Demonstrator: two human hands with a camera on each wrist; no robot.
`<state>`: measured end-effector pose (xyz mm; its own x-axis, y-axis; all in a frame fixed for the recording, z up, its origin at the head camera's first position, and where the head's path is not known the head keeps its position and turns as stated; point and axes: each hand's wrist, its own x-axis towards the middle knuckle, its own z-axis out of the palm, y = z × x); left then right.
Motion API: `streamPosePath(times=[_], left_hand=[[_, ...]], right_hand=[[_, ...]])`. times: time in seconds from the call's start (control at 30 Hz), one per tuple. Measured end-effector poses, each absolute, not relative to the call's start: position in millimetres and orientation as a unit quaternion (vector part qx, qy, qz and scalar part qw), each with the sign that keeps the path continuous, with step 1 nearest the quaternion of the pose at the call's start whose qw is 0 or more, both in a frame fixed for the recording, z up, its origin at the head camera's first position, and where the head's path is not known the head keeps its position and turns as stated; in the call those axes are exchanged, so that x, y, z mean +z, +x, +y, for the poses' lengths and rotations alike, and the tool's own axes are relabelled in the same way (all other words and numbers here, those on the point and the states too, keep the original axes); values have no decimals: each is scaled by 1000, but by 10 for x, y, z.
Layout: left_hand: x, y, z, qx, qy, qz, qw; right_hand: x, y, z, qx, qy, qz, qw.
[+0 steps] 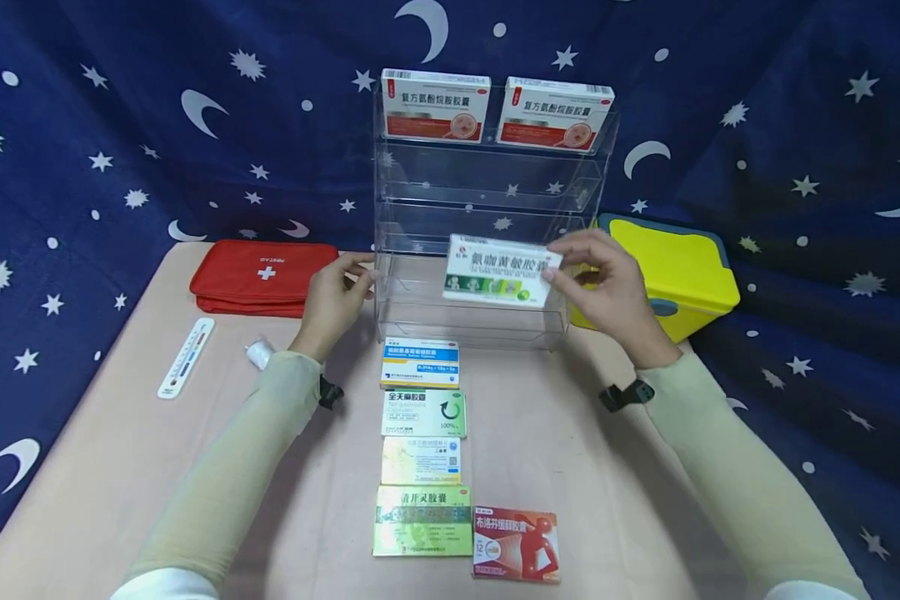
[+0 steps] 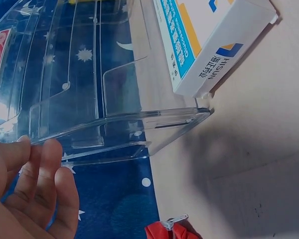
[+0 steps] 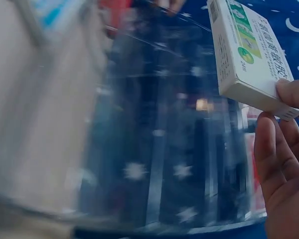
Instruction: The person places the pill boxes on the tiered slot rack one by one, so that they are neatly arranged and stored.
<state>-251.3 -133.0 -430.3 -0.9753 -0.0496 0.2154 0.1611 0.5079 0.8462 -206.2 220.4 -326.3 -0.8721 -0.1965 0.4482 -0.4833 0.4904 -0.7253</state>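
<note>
A: What have we got in the right hand (image 1: 607,279)?

B: We see its thumb and fingers pinching the white-and-green capsule box (image 1: 498,271) by one end. The box is held up in front of the rack's lower tiers, printed face towards us in the head view. Contact with the rack — we cannot tell.

A: And the left hand (image 1: 333,296)?

B: Its thumb and fingertips grip the side edge of the clear tiered display rack (image 1: 472,329), which stands on the worktop (image 1: 570,467). Our left wrist view shows that pinch plainly.

A: What do we log on the rack?

B: Two red-and-white capsule boxes (image 1: 437,107), side by side on the top tier, a gap between them.

A: Below it?

B: A column of four, running from the rack's foot towards us: blue-and-white carton (image 1: 420,362), green-arrow carton (image 1: 423,414), pale yellow carton (image 1: 422,462), lime-green carton (image 1: 422,522). A red carton (image 1: 516,543) lies just beside the last, to its right.

A: Edges?

B: Red first-aid pouch (image 1: 247,275) near the left hand, thermometer (image 1: 186,358) nearer us, small white item (image 1: 258,353) partly behind the sleeve — too indistinct to name. Yellow case (image 1: 682,275) behind the right hand; star-and-moon cloth (image 1: 285,167) for a backdrop.
</note>
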Motion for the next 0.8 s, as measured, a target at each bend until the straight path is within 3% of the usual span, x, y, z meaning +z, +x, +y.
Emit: streamPosePath(times=[0.3,0.57,0.8], left_hand=[[-4287,-2515,-1327,-494,-29,-863,101],[-4298,-2519,-1325,-493,-29,-864,97],[-4297,-2520,-1342,-491,-31,-865,99]], right_hand=[[-2656,-2810,1771,454,229,-830,232],[-2631,-3405,1636,424,215,-845,244],[-2672,-3548,1563,403,204,-864,223]])
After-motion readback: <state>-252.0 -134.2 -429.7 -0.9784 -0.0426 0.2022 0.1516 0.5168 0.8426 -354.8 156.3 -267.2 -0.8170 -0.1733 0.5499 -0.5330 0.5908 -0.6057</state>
